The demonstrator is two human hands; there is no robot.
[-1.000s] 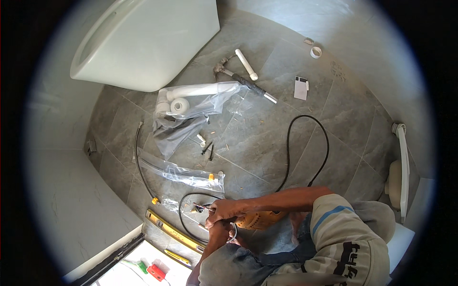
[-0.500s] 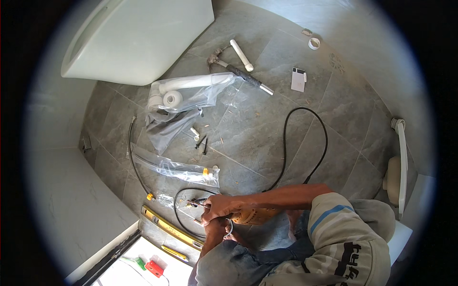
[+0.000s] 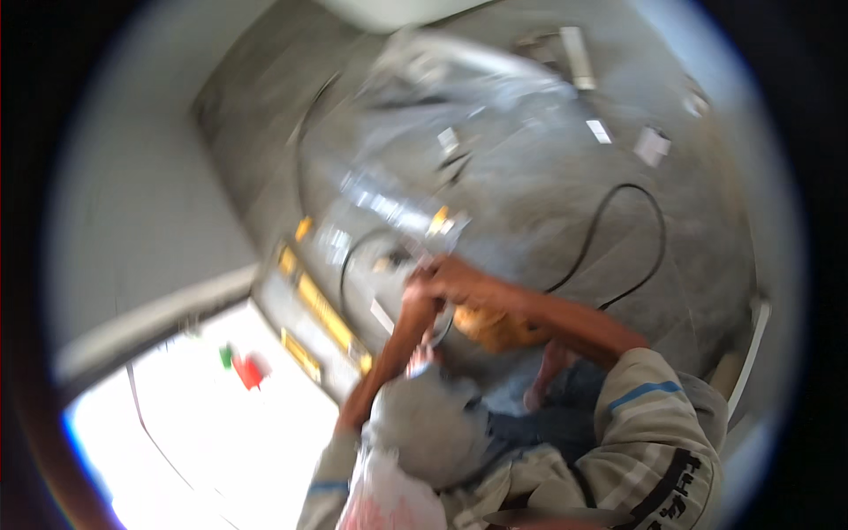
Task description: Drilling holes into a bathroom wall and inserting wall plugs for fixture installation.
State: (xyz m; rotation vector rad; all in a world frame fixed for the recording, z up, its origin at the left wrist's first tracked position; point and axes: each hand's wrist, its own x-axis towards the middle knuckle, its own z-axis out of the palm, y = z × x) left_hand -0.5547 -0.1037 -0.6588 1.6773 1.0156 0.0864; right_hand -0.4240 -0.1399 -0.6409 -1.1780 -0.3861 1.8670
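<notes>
Motion blurs the whole head view. My left hand (image 3: 421, 290) and my right hand (image 3: 449, 275) meet in front of my knees, fingers closed against each other. What they hold between them is hidden and smeared. Under my right forearm lies the orange body of a corded power tool (image 3: 495, 327), close by my bare foot. Its black cord (image 3: 590, 243) loops out to the right over the floor. Just beyond my hands is a clear plastic sleeve (image 3: 389, 205) with a yellow-ended part inside.
A yellow spirit level (image 3: 325, 311) and a smaller yellow tool (image 3: 301, 355) lie left, near a bright doorway with red (image 3: 248, 372) and green items. Farther off are bagged white pipe parts (image 3: 433, 71), dark screws (image 3: 455, 166), a white tube (image 3: 577, 57) and a dark hose (image 3: 309, 132).
My view has swung and tilted, so the floor items appear shifted up and right, with more doorway showing. My hands remain together by the power tool. A white plastic bag now shows at the lower edge.
</notes>
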